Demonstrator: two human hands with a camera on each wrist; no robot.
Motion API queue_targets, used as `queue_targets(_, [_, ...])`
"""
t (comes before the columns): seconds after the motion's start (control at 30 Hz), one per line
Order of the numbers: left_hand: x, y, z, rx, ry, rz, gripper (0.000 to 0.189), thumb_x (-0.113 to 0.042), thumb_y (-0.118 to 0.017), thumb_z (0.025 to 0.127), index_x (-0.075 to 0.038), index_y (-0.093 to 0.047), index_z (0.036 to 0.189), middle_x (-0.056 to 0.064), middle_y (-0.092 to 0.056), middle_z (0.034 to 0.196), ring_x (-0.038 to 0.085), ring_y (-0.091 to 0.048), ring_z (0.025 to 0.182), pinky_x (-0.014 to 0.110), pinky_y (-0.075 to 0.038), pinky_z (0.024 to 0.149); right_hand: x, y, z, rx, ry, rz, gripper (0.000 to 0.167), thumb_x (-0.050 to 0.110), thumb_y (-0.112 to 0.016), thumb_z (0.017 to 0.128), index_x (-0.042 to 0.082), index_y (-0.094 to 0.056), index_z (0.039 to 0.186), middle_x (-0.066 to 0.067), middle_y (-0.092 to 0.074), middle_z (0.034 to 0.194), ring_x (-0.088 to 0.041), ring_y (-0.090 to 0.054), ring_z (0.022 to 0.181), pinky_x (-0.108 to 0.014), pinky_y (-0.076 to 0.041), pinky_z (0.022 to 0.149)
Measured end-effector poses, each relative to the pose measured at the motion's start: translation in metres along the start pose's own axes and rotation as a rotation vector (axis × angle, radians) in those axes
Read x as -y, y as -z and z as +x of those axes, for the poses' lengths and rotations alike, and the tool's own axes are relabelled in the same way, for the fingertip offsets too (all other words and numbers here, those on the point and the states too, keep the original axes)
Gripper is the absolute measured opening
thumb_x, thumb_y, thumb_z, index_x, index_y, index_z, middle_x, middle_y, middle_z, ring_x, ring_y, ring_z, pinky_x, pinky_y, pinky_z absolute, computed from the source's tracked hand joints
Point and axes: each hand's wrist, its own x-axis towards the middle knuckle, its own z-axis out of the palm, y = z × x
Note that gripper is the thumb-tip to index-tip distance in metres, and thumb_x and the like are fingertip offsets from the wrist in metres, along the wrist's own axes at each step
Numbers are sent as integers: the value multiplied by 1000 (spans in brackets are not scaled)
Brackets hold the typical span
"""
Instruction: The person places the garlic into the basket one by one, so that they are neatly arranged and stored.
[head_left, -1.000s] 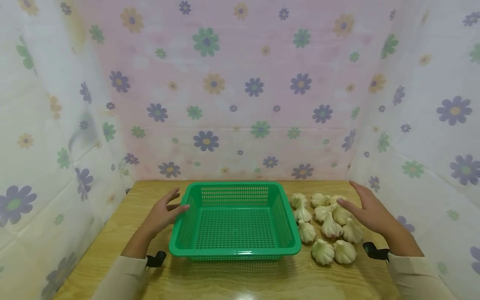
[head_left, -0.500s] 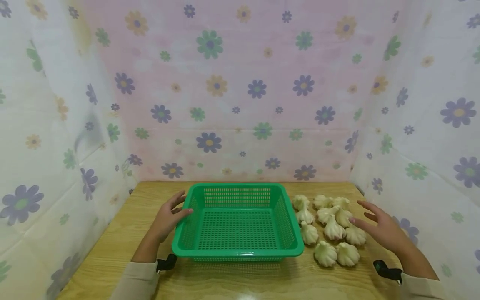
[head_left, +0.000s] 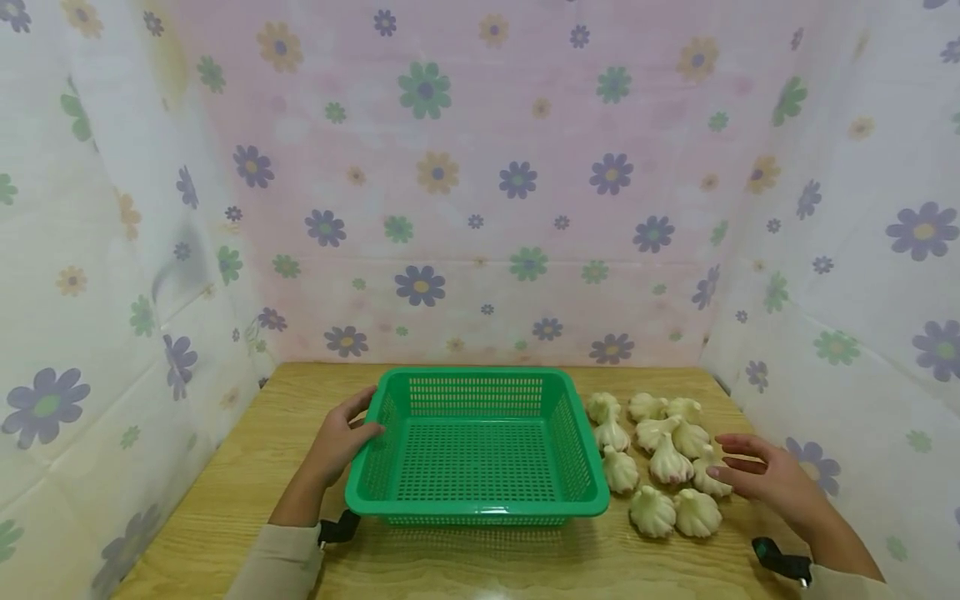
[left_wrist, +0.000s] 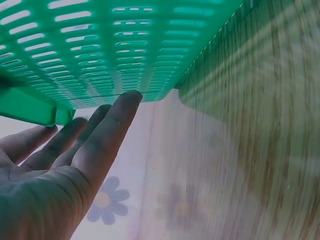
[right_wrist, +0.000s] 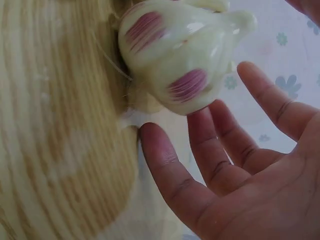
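A green plastic basket (head_left: 474, 507) with slotted walls sits on the wooden table. My left hand (head_left: 335, 446) is at its left side, thumb over the rim. In the left wrist view its nearly straight fingers (left_wrist: 100, 150) reach toward the basket's outer wall (left_wrist: 105, 50); whether every fingertip touches cannot be told. Several white garlic bulbs (head_left: 670, 458) lie right of the basket. At their right edge, my right hand (head_left: 780, 487) spreads its fingers beside a garlic bulb (head_left: 709, 475). Purple-streaked skin marks that bulb (right_wrist: 175, 55) in the right wrist view, with fingertips just below it.
Floral cloth (head_left: 480, 208) stands behind the table and along both sides. Some garlic bulbs lie close against the basket's right wall. Bare wood (head_left: 480, 562) shows in front of the basket. A black wrist camera (head_left: 780, 560) is on the right arm.
My right hand has come down and nearer to me, from above the garlic to beside a bulb on the right. My left fingers have drawn closer to the basket's rim. The view has shifted slightly.
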Motion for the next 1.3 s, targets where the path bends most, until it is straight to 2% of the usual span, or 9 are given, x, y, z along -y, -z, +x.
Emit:
queue_targets(0.3, [0,4,0,-2,3,-25,73,-2,-62,96,-10,-32,163,23,-38,161,48,-59,128,39,-61,78,-8,-7,3,-11,18,-42,71,35,-71,98,-2,-44,152,-32,-45,152,-58,-46,136,-36,-60,84])
queue_targets(0.57, [2,3,-4,-23,34,-65,75,1,-60,94,-10,-32,164,26,-42,158,47,-59,128,39,-61,80,-8,-7,4,2,-11,-60,73,36,-75,95,-2,-47,150,-30,-48,150,-58,-45,137,-45,-59,91])
queue_targets(0.67, [2,2,-5,-32,42,-66,76,1,-60,94,-11,-32,163,26,-43,157,47,-60,126,39,-61,80,-10,-7,5,-4,-21,-68,74,37,-77,93,-2,-49,148,-28,-51,148,-52,-53,133,-40,-59,88])
queue_targets(0.8, [2,1,-4,-35,44,-61,76,1,-60,94,-12,-32,164,26,-42,158,47,-59,128,38,-61,80,-15,-8,6,-19,-36,-76,73,37,-80,91,-2,-52,146,-26,-56,144,-36,-66,121,-31,-59,82])
queue_targets(0.9, [3,1,-4,-25,49,-65,76,1,-60,95,-12,-31,164,26,-40,160,47,-57,130,38,-61,80,-20,-7,4,-16,-49,-74,73,36,-79,92,-3,-51,147,-26,-56,144,-31,-67,118,-31,-59,83])
queue_targets(1.1, [3,0,-1,-18,54,-72,77,1,-60,94,-13,-32,164,25,-40,160,46,-58,129,40,-61,80,-29,-5,2,2,-75,-59,78,38,-75,95,-6,-45,151,-31,-49,150,-47,-58,128,-41,-59,89])
queue_targets(1.17, [3,0,0,-18,54,-71,77,0,-60,93,-14,-32,164,24,-40,160,45,-59,128,41,-61,79,-30,-3,1,0,-75,-66,79,40,-74,96,-6,-43,152,-32,-46,152,-47,-57,129,-40,-59,88])
queue_targets(1.23, [2,-1,1,-16,54,-70,77,0,-61,93,-14,-32,164,23,-39,161,45,-58,128,41,-61,79,-29,-1,1,-6,-77,-68,80,41,-73,96,-6,-41,153,-32,-44,153,-34,-63,124,-37,-58,86])
queue_targets(1.3, [1,-2,2,-16,53,-67,77,0,-61,94,-14,-32,164,23,-40,160,44,-58,128,40,-61,80,-28,0,0,-19,-72,-69,80,41,-73,96,-5,-41,153,-31,-44,153,-14,-66,114,-33,-57,83])
